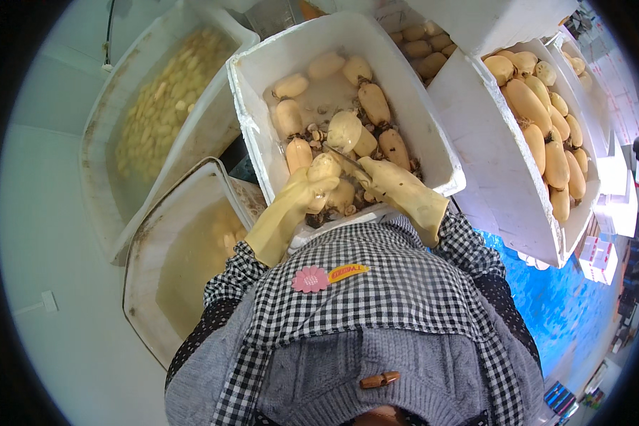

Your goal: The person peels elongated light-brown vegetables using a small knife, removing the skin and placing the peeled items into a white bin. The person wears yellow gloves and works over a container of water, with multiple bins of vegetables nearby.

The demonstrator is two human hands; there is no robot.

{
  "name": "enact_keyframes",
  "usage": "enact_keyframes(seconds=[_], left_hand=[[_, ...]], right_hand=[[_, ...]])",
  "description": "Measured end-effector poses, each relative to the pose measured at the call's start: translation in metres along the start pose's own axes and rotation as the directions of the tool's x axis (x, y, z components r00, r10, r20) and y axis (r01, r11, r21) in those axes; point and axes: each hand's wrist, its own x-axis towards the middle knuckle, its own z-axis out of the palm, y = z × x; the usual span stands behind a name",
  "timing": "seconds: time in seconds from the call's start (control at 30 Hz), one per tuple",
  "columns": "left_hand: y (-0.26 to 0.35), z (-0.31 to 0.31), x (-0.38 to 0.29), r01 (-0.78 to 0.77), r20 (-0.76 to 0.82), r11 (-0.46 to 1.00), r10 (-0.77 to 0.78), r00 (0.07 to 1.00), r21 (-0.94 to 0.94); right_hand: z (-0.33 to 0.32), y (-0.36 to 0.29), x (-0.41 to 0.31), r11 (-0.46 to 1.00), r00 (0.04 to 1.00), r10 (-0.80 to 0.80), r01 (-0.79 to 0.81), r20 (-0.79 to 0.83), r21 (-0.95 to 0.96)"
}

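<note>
In a yellow rubber glove, my left hand grips a pale lotus root segment. My right hand, gloved alike, is shut on a knife, whose narrow blade points left just above that segment. Both hands are over the near part of a white foam box. Around them in the box lie several lotus root segments, including a pale one just beyond the blade and a browner one by the right wall. Dark-edged trimmings are scattered among the segments.
To the left, a large white tub holds many pale pieces in cloudy water. A smaller tub of murky water stands nearer. At right, another foam box is piled with lotus roots. Blue sheeting covers the floor there.
</note>
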Motion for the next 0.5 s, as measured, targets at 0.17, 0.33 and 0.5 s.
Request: enact_keyframes(seconds=[0.17, 0.33, 0.5], left_hand=[[-0.01, -0.022, -0.001, -0.102, 0.081, 0.949, 0.081, 0.993, 0.3], [0.017, 0.006, 0.008, -0.09, 0.095, 0.907, 0.055, 0.994, 0.411], [0.054, 0.076, 0.027, -0.059, 0.133, 0.894, -0.001, 0.991, 0.445]], right_hand=[[0.017, 0.01, -0.006, 0.844, 0.979, -0.194, 0.131, 0.068, 0.521], [0.045, 0.036, -0.009, 0.848, 0.885, -0.465, 0.457, -0.038, 0.267], [0.035, 0.058, -0.019, 0.905, 0.928, -0.362, 0.329, -0.084, -0.269]])
